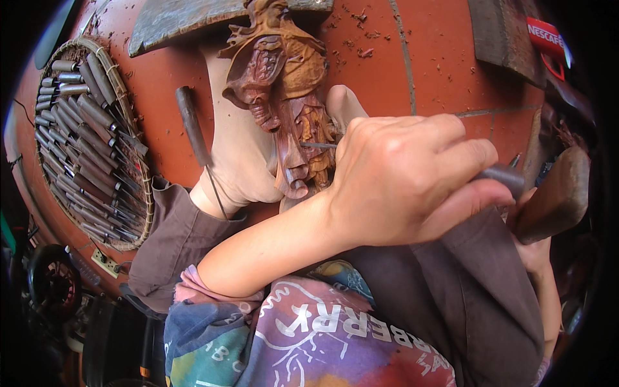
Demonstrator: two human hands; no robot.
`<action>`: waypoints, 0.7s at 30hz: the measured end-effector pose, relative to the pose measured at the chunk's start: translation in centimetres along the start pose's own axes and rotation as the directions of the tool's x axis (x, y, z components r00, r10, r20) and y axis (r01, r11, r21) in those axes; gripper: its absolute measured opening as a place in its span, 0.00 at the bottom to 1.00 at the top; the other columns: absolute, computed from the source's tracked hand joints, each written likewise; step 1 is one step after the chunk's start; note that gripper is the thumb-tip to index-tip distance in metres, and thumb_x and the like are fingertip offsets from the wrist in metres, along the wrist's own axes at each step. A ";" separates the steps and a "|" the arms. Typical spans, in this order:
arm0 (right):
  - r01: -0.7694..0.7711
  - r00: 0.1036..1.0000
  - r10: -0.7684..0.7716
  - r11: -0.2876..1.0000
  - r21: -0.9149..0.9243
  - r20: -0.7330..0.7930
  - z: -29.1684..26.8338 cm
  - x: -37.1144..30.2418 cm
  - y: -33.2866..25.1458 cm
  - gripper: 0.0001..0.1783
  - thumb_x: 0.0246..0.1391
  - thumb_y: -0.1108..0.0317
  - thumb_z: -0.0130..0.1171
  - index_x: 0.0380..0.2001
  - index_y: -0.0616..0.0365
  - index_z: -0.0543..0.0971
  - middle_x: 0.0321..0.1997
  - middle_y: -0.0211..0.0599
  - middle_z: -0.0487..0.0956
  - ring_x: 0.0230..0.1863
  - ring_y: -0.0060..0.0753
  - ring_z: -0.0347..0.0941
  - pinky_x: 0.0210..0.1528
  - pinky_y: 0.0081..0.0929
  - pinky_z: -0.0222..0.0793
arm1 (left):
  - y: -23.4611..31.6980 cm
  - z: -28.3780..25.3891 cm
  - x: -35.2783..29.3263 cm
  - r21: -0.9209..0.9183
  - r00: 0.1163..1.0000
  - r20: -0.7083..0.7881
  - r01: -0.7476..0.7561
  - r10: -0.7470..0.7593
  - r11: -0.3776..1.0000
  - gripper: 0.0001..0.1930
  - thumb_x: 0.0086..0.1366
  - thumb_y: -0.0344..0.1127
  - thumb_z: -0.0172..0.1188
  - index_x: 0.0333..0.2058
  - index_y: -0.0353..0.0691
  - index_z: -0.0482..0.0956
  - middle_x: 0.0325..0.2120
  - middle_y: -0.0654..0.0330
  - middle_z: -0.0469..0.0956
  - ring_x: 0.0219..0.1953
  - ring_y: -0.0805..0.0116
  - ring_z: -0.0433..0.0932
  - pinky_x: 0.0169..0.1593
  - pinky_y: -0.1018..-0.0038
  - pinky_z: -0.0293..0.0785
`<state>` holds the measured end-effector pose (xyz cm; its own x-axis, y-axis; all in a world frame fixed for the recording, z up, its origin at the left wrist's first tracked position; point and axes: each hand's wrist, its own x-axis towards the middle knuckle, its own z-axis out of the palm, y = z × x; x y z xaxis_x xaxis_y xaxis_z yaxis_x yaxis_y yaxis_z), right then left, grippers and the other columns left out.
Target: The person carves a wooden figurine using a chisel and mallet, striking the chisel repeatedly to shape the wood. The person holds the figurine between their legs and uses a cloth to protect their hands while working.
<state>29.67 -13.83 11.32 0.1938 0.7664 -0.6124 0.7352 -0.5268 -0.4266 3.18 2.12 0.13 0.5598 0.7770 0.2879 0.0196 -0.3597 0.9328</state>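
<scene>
My left hand (pixel 412 174) is closed round a carving chisel (pixel 506 179), whose dark handle end sticks out past the thumb. The thin blade points left and meets the lower part of a reddish-brown wooden carving (pixel 293 77). This carved figure with draped folds lies between my bare feet (pixel 248 161). At the right, my right hand (pixel 534 253) grips a wooden mallet (pixel 556 197), with its block-like head close to the chisel's handle end. Whether they touch, I cannot tell. Part of my right hand is hidden behind the mallet and my knee.
A woven basket (pixel 149 206) full of wooden-handled carving tools (pixel 84 142) stands at the left. Another chisel (pixel 190 122) leans by my left foot. Wooden boards (pixel 174 26) lie at the top, and a red mug (pixel 547 39) stands far right. Wood chips (pixel 364 51) dot the tiled floor.
</scene>
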 end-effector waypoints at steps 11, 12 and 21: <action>-0.077 0.995 0.063 0.978 0.193 0.077 0.0 1.0 -2.8 0.21 0.37 0.70 0.66 0.39 0.62 0.77 0.37 0.37 0.79 0.39 0.33 0.75 0.46 0.30 0.68 | 0.5 0.8 -0.3 0.046 0.981 -0.189 -0.040 0.048 0.998 0.15 0.52 0.47 0.68 0.33 0.45 0.80 0.22 0.63 0.71 0.22 0.65 0.74 0.24 0.71 0.69; -0.058 0.997 0.049 0.981 0.184 0.056 -0.1 0.9 -2.8 0.21 0.37 0.70 0.66 0.39 0.62 0.77 0.37 0.37 0.79 0.39 0.33 0.75 0.46 0.30 0.69 | 1.4 0.6 -0.7 0.068 0.977 -0.194 -0.077 0.089 0.995 0.15 0.53 0.48 0.67 0.33 0.45 0.79 0.23 0.64 0.70 0.23 0.67 0.73 0.24 0.71 0.69; -0.056 0.997 0.048 0.985 0.160 0.055 0.5 0.9 -3.9 0.19 0.36 0.70 0.68 0.36 0.61 0.80 0.35 0.40 0.81 0.36 0.36 0.78 0.44 0.31 0.72 | 3.7 -1.0 -4.2 -0.159 0.959 0.134 -0.228 0.250 0.960 0.18 0.56 0.53 0.63 0.37 0.47 0.80 0.25 0.70 0.67 0.22 0.76 0.67 0.23 0.80 0.64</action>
<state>26.66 -11.30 12.09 0.1926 0.7189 -0.6679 0.6094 -0.6211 -0.4928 0.02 -1.94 2.54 0.6526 0.5860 0.4804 -0.2411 -0.4405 0.8648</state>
